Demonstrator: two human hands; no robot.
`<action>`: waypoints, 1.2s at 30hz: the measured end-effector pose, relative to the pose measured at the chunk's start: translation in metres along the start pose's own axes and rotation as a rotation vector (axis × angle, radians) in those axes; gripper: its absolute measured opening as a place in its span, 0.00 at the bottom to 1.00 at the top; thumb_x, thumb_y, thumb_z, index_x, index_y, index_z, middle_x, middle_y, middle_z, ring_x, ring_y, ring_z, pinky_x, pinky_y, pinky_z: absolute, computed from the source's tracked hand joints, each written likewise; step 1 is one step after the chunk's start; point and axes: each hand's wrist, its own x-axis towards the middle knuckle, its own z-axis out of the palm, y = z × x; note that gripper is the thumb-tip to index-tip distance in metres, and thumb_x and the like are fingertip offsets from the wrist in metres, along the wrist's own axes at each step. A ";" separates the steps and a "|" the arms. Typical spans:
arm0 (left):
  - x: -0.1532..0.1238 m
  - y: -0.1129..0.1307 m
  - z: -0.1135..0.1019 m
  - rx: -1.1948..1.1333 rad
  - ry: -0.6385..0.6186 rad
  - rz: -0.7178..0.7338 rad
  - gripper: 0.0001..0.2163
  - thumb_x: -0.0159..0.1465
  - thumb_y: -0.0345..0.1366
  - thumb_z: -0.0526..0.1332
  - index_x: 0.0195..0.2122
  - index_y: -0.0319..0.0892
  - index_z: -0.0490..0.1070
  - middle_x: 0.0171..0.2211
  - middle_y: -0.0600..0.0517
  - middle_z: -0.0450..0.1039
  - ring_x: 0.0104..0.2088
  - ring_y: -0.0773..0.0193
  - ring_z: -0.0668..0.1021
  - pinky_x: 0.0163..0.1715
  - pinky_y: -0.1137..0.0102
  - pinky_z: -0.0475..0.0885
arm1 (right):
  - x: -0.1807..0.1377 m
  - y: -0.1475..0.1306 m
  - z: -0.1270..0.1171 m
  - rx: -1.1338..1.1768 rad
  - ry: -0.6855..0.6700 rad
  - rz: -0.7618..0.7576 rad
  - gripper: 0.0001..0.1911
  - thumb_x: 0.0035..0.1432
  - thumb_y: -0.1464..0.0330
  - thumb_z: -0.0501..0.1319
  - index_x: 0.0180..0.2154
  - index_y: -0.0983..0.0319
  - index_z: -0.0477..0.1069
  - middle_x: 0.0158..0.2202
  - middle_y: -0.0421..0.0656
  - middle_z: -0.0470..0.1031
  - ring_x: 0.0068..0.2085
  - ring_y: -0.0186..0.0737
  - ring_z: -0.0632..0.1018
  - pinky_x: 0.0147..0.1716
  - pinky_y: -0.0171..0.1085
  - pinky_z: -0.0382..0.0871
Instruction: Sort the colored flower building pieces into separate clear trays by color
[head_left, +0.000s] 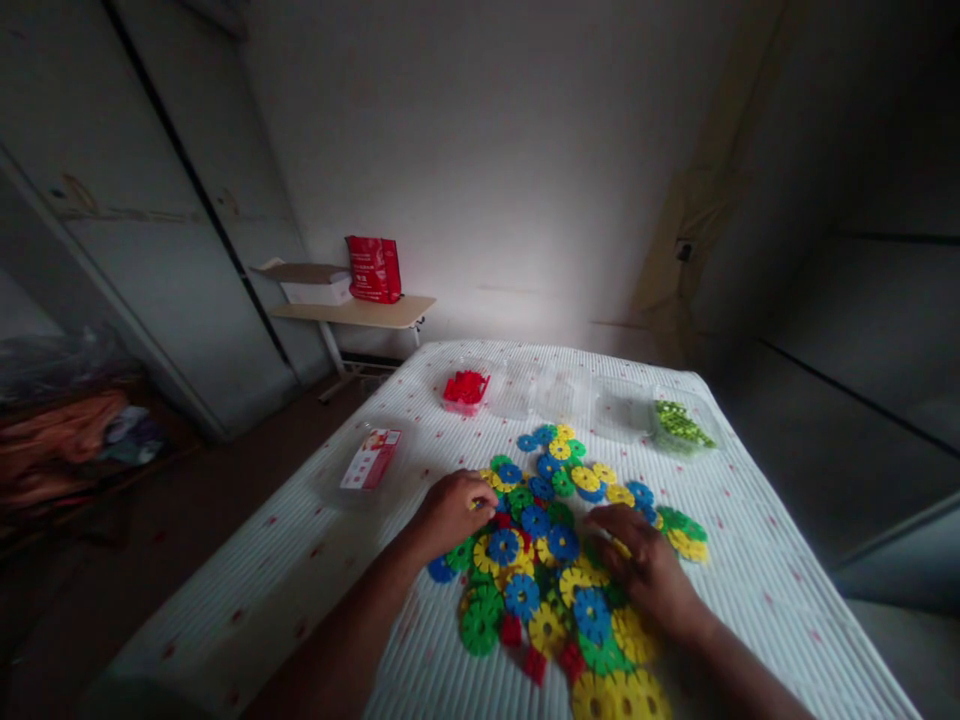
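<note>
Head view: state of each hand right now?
Left hand: curled at the discs; whether it holds one cannot be told.
Right hand: bent over the discs; grip cannot be told.

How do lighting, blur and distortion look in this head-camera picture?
Head view: dim, uneven light, brightest on the back wall, with the corners falling dark; the right hand looks softly blurred; the wardrobe doors lean strongly, as with a wide-angle lens; the clear lidded box is faint against the white cloth.
</note>
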 end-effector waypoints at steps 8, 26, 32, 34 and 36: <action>-0.003 0.000 0.013 0.118 -0.097 0.063 0.12 0.52 0.29 0.59 0.36 0.45 0.76 0.34 0.51 0.71 0.39 0.62 0.72 0.38 0.72 0.66 | 0.028 -0.032 0.016 -0.234 -0.291 -0.199 0.26 0.59 0.57 0.52 0.58 0.55 0.58 0.62 0.47 0.55 0.60 0.52 0.57 0.53 0.53 0.58; -0.003 -0.003 0.032 0.124 0.060 0.135 0.11 0.59 0.29 0.55 0.40 0.45 0.74 0.35 0.51 0.72 0.39 0.64 0.72 0.40 0.71 0.68 | 0.021 0.008 0.000 -0.340 -0.300 0.080 0.19 0.60 0.57 0.51 0.49 0.55 0.71 0.52 0.46 0.70 0.54 0.48 0.67 0.52 0.51 0.58; 0.000 -0.004 0.036 0.104 0.160 0.157 0.13 0.60 0.28 0.54 0.43 0.44 0.72 0.38 0.50 0.72 0.41 0.64 0.72 0.42 0.70 0.69 | 0.022 0.010 -0.002 -0.478 -0.233 0.137 0.12 0.58 0.64 0.55 0.39 0.57 0.75 0.46 0.47 0.74 0.48 0.49 0.72 0.48 0.52 0.61; 0.001 -0.002 0.036 0.082 0.186 0.167 0.13 0.60 0.28 0.54 0.43 0.44 0.72 0.38 0.50 0.72 0.41 0.64 0.73 0.43 0.69 0.69 | 0.023 0.008 -0.001 -0.460 -0.169 0.082 0.13 0.59 0.66 0.54 0.41 0.58 0.74 0.46 0.48 0.74 0.47 0.48 0.72 0.47 0.50 0.63; 0.001 0.000 0.036 0.059 0.211 0.172 0.13 0.60 0.28 0.54 0.43 0.43 0.72 0.39 0.49 0.72 0.41 0.64 0.73 0.43 0.69 0.70 | 0.024 0.004 0.003 -0.402 -0.114 -0.002 0.15 0.59 0.67 0.53 0.47 0.59 0.71 0.48 0.48 0.72 0.49 0.47 0.71 0.47 0.48 0.64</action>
